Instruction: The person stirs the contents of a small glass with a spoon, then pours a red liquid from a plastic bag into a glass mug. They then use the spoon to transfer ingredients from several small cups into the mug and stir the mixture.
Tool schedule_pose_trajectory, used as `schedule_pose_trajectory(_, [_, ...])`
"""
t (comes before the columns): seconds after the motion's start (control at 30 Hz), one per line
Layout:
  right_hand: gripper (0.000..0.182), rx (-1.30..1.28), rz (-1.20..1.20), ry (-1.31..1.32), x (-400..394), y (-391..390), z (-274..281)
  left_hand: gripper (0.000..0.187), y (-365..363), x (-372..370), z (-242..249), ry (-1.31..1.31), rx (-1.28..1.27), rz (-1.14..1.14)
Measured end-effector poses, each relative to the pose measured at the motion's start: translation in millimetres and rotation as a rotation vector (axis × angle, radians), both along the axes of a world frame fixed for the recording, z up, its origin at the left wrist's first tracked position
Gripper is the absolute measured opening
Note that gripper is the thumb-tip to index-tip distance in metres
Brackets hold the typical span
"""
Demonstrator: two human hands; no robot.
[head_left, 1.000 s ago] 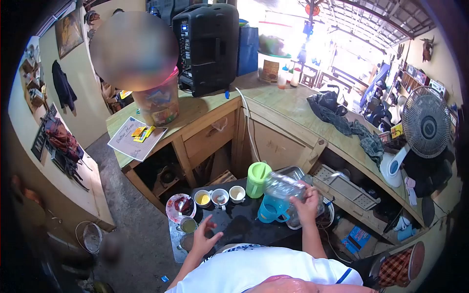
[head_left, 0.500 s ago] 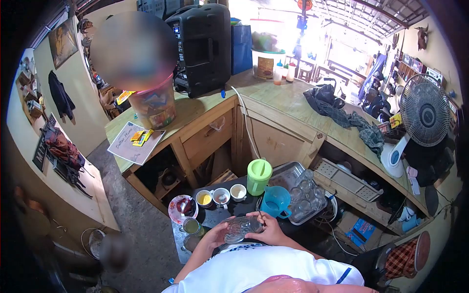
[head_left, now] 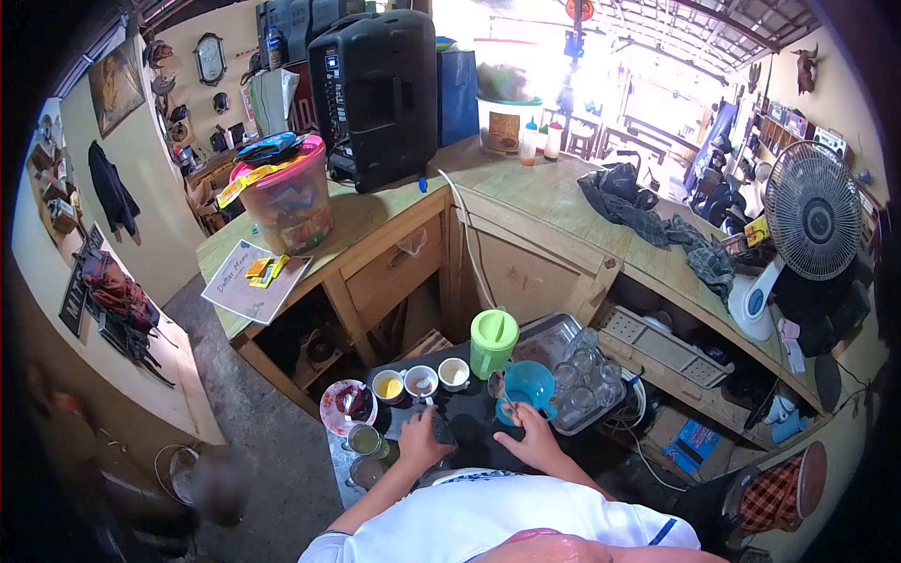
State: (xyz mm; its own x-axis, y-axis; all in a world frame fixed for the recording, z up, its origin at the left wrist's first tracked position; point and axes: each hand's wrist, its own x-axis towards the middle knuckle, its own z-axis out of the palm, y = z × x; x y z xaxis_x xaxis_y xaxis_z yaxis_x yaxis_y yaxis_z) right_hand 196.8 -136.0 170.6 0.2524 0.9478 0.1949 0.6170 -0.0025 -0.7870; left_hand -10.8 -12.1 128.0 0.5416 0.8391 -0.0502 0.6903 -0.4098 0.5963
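Note:
My left hand (head_left: 422, 441) curls round the near side of a clear drinking glass (head_left: 447, 433), whose outline is faint against the dark tabletop. Pinched in my right hand (head_left: 532, 439) is a metal spoon (head_left: 499, 387), its bowl raised in front of the blue plastic jug (head_left: 530, 383). A green lidded pitcher (head_left: 494, 342) stands behind. Three white cups (head_left: 421, 383) with yellow, pale and white contents line the far side. Left of them lie a red-and-white plate (head_left: 348, 405) with dark red contents and a glass of greenish liquid (head_left: 365, 439).
A metal tray (head_left: 601, 413) of upturned glasses sits to the right. Beyond is a wooden counter (head_left: 394, 211) bearing a speaker (head_left: 375, 103), a pink-rimmed bucket (head_left: 286, 202), a menu sheet (head_left: 246, 291), and sauce bottles (head_left: 554, 141). A fan (head_left: 815, 211) stands at right.
My hands have moved apart; both were on the tilted glass before. The glass is now lower by my left hand, and my right hand has lifted the spoon towards the blue jug.

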Motion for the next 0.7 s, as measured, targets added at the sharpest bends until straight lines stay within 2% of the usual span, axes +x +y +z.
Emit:
schedule_pose_trajectory(0.03, [0.054, 0.005, -0.01, 0.005, 0.0, -2.9, -3.5, 0.093, -2.3, 3.9, -4.4, 0.114, 0.052, -0.01])
schedule_pose_trajectory(0.1, [0.055, 0.014, -0.024, 0.008, -0.6, -5.7, -7.2, 0.092, -3.3, 10.0, -18.9, 0.126, 0.056, -0.033])
schedule_pose_trajectory(0.2, [0.044, 0.008, -0.017, 0.021, -4.3, -11.9, -10.9, 0.091, -6.1, 19.9, -35.2, 0.132, 0.073, -0.046])
schedule_pose_trajectory(0.33, [0.045, 0.047, 0.003, 0.043, -7.9, -12.4, -6.1, 0.094, -8.4, 30.4, -36.9, 0.174, 0.131, -0.101])
schedule_pose_trajectory(0.4, [0.033, 0.045, 0.005, 0.055, -8.1, -11.3, -6.1, 0.095, -9.0, 33.4, -39.3, 0.193, 0.139, -0.124])
schedule_pose_trajectory(0.47, [0.03, 0.048, 0.002, 0.074, -9.7, -10.8, -2.1, 0.1, -6.3, 36.8, -49.1, 0.162, 0.21, -0.138])
schedule_pose_trajectory(0.63, [0.038, -0.006, 0.015, 0.081, -14.4, -8.3, 4.0, 0.109, -0.2, 39.4, -36.7, 0.101, 0.196, -0.132])
schedule_pose_trajectory(0.67, [0.031, 0.061, 0.03, 0.077, -13.6, -6.8, -1.6, 0.112, -0.1, 38.1, -31.8, 0.065, 0.182, -0.134])
schedule_pose_trajectory(0.7, [0.031, 0.128, 0.045, 0.073, -13.5, -6.5, -4.6, 0.112, -1.1, 35.1, -24.0, 0.066, 0.175, -0.131])
